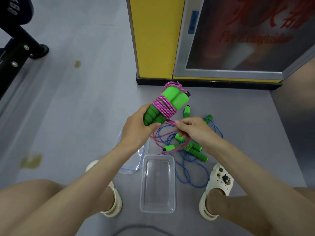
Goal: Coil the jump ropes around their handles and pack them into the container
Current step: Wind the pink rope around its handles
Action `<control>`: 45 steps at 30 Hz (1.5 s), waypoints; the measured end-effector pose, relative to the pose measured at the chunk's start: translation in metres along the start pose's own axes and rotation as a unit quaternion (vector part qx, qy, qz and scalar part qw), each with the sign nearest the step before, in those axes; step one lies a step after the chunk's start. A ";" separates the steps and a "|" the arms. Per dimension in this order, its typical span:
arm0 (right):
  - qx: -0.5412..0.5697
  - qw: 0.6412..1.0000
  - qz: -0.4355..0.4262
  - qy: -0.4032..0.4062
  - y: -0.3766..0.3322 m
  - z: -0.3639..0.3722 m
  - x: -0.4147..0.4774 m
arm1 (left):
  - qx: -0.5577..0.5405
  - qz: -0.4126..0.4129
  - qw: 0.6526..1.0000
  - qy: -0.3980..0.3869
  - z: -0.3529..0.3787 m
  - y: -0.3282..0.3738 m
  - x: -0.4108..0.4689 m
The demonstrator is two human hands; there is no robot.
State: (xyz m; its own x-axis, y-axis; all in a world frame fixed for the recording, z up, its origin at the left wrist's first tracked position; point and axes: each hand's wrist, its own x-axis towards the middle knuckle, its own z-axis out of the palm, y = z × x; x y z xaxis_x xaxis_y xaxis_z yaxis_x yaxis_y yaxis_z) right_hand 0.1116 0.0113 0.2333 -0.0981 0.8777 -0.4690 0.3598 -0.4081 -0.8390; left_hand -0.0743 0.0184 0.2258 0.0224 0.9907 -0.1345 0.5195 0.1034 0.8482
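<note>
Far left: black metal frame (18, 46) on the grey floor (76, 108). White characters at its top edge are cut off and not readable. Two yellowish stains (30, 161) on the floor.

Left hand (136, 129): fingers and thumb are curled round the ribbed lower end of a pair of green foam handles (173, 98), held side by side above the floor and tilted up and away. The pink rope (163, 106) makes several tight turns around the middle of the pair, with a small loop at the top end.

A clear lid (132, 168) lies flat on the floor, partly hidden under the left forearm. The clear container (142, 184) sits just beside it, open, between the two feet, with nothing inside.

Right hand (193, 131): thumb and fingertips pinch the free strand of pink rope just below the handles. The remaining pink slack trails to the floor.

Below the right hand, loose blue rope (190, 175) lies tangled with further green handles (196, 150), outside the container.

Background: yellow pillar (156, 36). To its right is a grey-framed cabinet (238, 48) whose window carries blurred red lettering, legible as "Fire Extinguisher". The larger red characters above it are unreadable.

Cream clog (219, 182) with small charms on the right foot.
</note>
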 end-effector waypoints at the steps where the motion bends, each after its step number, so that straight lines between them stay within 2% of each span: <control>1: 0.005 1.000 -0.007 -0.005 -0.002 0.001 -0.001 | 0.061 0.026 0.998 0.021 0.000 0.000 -0.001; 3: 0.005 0.999 -0.029 -0.029 -0.006 0.002 -0.004 | 0.128 0.059 0.988 0.056 0.002 0.004 -0.004; 7: -0.085 0.989 -0.070 -0.104 -0.010 0.005 -0.010 | 0.151 0.064 0.984 0.074 0.007 0.006 -0.007; 9: -0.125 0.980 -0.088 -0.127 -0.009 0.007 -0.012 | 0.119 0.045 0.990 0.069 0.007 0.004 -0.007; 12: -0.146 0.978 -0.099 -0.113 -0.010 0.006 -0.012 | 0.083 0.025 0.994 0.062 0.006 0.002 -0.007; 17: -0.101 0.990 -0.076 -0.069 -0.012 0.003 -0.010 | 0.234 0.128 0.960 0.082 0.009 0.002 -0.012; 25: 0.025 0.999 0.012 -0.028 -0.011 0.001 -0.008 | 0.331 0.209 0.913 0.112 0.016 0.001 -0.014; 31: 0.074 0.995 0.025 -0.065 -0.013 0.004 -0.007 | 0.400 0.263 0.863 0.159 0.022 0.000 -0.018; 35: 0.070 0.996 0.042 -0.042 -0.016 0.006 -0.008 | 0.406 0.318 0.840 0.170 0.030 -0.002 -0.023; 41: 0.112 0.991 0.063 0.032 -0.013 0.004 -0.005 | 0.333 0.344 0.873 0.097 0.040 -0.004 -0.026; 43: 0.129 0.987 0.074 0.055 -0.012 0.003 -0.004 | 0.272 0.314 0.908 0.049 0.041 -0.003 -0.026; 45: 0.143 0.985 0.079 0.061 -0.012 0.003 -0.003 | 0.118 0.231 0.966 0.002 0.037 0.004 -0.025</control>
State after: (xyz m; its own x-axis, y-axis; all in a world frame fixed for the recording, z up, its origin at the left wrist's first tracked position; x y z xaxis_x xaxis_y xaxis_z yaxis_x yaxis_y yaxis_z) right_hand 0.1047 0.0121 0.2437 0.0562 0.8138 -0.5784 0.0848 -0.5811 -0.8094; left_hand -0.0415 -0.0097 0.2135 0.2961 0.9266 0.2319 0.6354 -0.3724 0.6765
